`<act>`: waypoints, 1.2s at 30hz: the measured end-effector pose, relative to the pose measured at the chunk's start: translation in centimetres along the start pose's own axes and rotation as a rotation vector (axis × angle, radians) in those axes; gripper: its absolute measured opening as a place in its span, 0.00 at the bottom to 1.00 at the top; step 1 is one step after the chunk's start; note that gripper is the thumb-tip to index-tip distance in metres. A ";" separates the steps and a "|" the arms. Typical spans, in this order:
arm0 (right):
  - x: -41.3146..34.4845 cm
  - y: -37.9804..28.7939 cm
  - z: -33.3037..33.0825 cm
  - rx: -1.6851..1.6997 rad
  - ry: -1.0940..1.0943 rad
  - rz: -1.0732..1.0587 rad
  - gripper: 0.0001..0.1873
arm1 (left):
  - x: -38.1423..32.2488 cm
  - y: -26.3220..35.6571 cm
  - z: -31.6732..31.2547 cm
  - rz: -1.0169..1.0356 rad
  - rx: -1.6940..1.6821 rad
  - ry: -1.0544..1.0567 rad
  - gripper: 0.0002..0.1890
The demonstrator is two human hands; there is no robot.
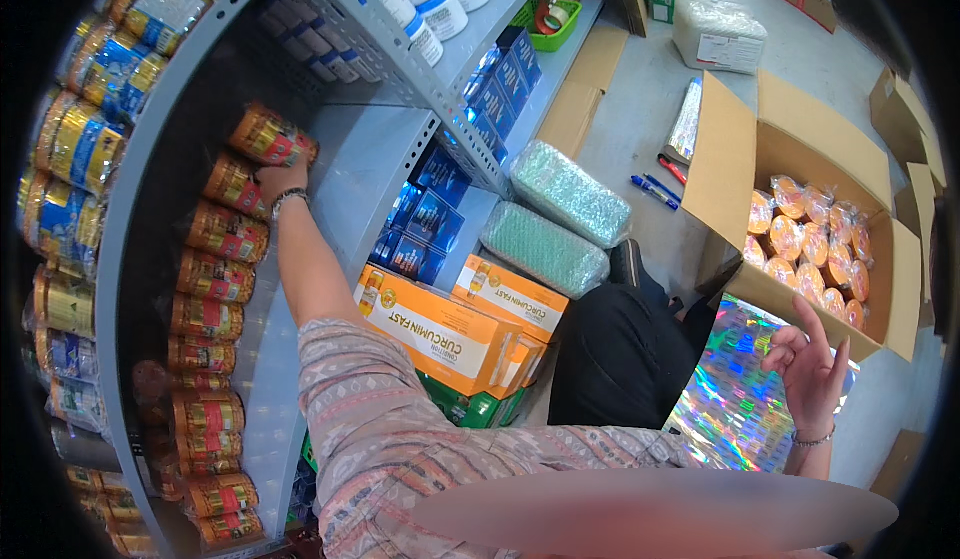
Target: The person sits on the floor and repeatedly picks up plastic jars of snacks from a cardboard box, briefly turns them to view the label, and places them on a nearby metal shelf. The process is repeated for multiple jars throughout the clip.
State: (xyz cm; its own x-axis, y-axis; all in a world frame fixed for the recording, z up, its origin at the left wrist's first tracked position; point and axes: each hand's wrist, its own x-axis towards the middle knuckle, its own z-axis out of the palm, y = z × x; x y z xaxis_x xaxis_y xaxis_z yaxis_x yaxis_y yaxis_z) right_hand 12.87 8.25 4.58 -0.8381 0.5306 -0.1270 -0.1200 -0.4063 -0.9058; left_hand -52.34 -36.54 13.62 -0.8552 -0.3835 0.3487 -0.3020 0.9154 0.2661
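Observation:
My left hand (285, 182) reaches into a grey metal shelf and grips an orange-lidded jar (274, 137) with a red and yellow label. That jar lies at the far end of a row of similar wrapped jars (220, 230) along the shelf. On the other side, my right hand (810, 383) is raised with its fingers apart and nothing in it. Below it spreads a shiny holographic sheet (739, 379). Just beyond that hand stands an open cardboard carton (817, 131) holding several plastic-wrapped jars (810, 240) with orange lids.
Orange supplement boxes (439, 330) and two bubble-wrapped green packs (570, 191) sit between shelf and knee (622, 356). Pens (656, 191) and a red-handled tool (671, 169) lie on the floor. Blue boxes (427, 218) and white tubs (442, 11) occupy the shelves; a perforated post (382, 56) rises there.

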 end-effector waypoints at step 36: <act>-10.1 2.0 -16.4 -1.599 0.352 -0.234 0.26 | -58.1 17.1 -8.9 2.153 -0.688 -0.730 0.22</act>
State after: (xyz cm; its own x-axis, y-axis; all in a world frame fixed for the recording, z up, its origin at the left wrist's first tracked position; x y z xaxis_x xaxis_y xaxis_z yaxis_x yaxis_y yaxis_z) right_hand 29.80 14.26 -2.55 -0.7009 0.6885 0.1863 0.6027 0.7113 -0.3615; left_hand -4.08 0.32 5.92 0.3568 0.9076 0.2213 0.8618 -0.4112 0.2970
